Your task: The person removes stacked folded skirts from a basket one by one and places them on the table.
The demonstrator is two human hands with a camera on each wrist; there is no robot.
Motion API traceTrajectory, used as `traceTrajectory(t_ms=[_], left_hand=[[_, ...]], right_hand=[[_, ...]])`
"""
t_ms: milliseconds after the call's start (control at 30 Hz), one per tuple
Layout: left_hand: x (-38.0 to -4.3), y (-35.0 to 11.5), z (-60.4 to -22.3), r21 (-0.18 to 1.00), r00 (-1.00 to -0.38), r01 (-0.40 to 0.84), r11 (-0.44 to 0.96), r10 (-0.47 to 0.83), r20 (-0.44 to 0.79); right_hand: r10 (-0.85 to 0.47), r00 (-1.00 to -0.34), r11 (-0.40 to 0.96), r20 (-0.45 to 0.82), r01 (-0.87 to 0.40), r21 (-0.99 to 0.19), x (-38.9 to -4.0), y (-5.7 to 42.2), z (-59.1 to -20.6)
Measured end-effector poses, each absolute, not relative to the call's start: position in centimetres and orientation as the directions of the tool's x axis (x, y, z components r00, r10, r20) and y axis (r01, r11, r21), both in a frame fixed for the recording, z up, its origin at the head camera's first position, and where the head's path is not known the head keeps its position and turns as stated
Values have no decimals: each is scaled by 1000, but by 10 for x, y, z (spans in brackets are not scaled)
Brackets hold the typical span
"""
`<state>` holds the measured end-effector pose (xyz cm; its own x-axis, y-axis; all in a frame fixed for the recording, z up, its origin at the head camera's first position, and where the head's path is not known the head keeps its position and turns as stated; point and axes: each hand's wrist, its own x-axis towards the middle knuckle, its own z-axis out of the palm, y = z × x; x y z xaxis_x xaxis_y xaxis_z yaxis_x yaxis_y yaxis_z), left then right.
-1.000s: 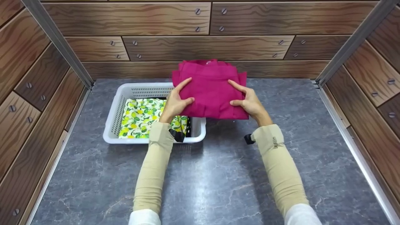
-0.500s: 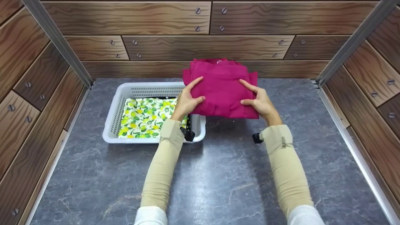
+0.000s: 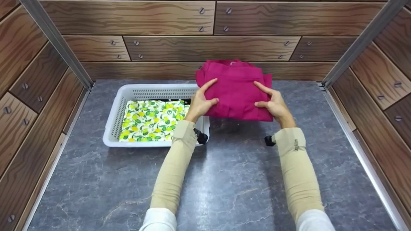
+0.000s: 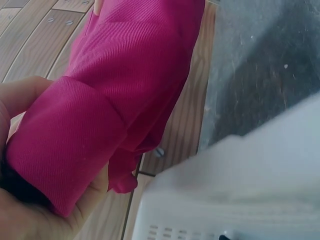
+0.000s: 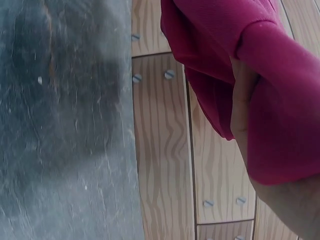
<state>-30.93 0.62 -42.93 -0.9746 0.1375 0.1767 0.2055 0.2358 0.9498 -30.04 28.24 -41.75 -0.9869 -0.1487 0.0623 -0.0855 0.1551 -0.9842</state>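
Note:
Both hands hold up a folded magenta garment (image 3: 237, 89), one at each side edge. My left hand (image 3: 201, 102) grips its left side, thumb and index finger showing on top while other fingers lie under the cloth. On the opposite edge my right hand (image 3: 276, 105) pinches it the same way. The left wrist view shows the thick fold (image 4: 70, 135) tucked into the left palm. In the right wrist view, fingers (image 5: 241, 95) reach beneath the hanging layers (image 5: 210, 70). The garment is raised above the table, just right of a white basket (image 3: 138, 144).
Inside the basket lies a folded lemon-print cloth (image 3: 147, 123), with a dark item (image 3: 188, 101) partly showing beside it. The grey marbled table (image 3: 231, 179) is bounded by wood-patterned walls (image 3: 212, 48) at the back and both sides.
Both hands have carried the magenta garment to the right, away from over the basket. More of the lemon-print cloth now shows.

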Motion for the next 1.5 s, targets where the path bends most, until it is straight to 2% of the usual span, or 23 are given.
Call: traceTrajectory(t_ms=[300,533,833,1067,1200,1300,1400,1500], left_hand=[[-316,36,-429,960,-969,199,196,188,163],[-321,49,-440,947,-972,125,294,228,58],[-327,74,-458,905,-983,33,425,175,-46],[-331,79,-470,888,-990,-8,460,122,-73],[-331,82,-473,858,-989,-26,513,114,-99],[-330,85,-475,832,-973,-114,544,107,-204],[-328,86,-477,814,-947,-206,543,100,-306],[-328,86,-479,808,-945,-200,554,108,-308]], right_hand=[[-93,-994,253,56,-78,-964,-303,308,-419],[-62,-998,328,30,-49,-943,-306,319,-433],[-4,-1000,394,2,-4,-919,-315,322,-460],[34,-996,464,87,-61,-884,-326,314,-478],[111,-983,536,147,-65,-842,-329,308,-488],[214,-963,617,163,3,-787,-328,302,-497],[278,-953,674,121,104,-731,-326,297,-505],[295,-953,704,77,162,-692,-324,293,-507]])
